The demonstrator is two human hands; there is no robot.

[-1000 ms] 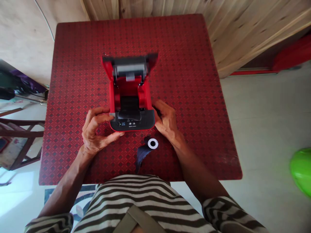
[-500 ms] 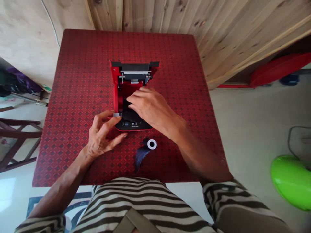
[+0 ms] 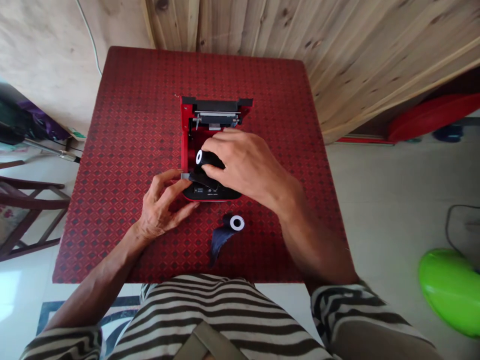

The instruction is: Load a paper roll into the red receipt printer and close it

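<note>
A small red printer [image 3: 186, 145] with a black front stands open in the middle of the red patterned table [image 3: 127, 125], its lid tipped back. My right hand [image 3: 243, 167] is closed around a black roll [image 3: 204, 159] with a white core, held just above the printer's open bay. My left hand [image 3: 161, 207] rests against the printer's front left corner, fingers curled on it. A second black roll [image 3: 233, 222] with a white core lies on the table in front of the printer, a dark strip trailing from it toward me.
A wooden plank wall [image 3: 300, 30] rises behind the table. A dark wooden chair [image 3: 26, 210] stands to the left. On the floor to the right lies a bright green object [image 3: 450, 290], with red things by the wall.
My right hand left the printer's right side, reached into the open bay and now lifts a black roll out of it. The left hand stayed at the front corner.
</note>
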